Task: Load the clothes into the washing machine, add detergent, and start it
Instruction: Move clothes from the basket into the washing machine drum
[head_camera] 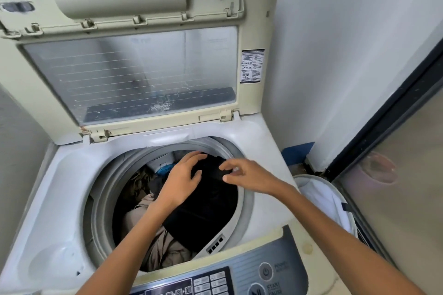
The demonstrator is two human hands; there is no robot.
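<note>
A top-loading washing machine (60, 175) stands with its lid (129, 60) raised. Its drum holds a black garment (206, 208) on top of beige clothes (165, 246), olive cloth (139, 182) and a bit of blue fabric (165, 169). My left hand (182, 179) hovers over the black garment with fingers spread, resting on or just above it. Over the garment's far edge my right hand (242, 173) has its fingertips pinched on or just above the cloth; whether it grips is unclear.
The control panel (239, 275) with power and start buttons runs along the near edge. A white laundry basket (321, 196) sits to the right of the machine. White walls close in on both sides, and a dark-framed frosted door (395, 151) stands at the right.
</note>
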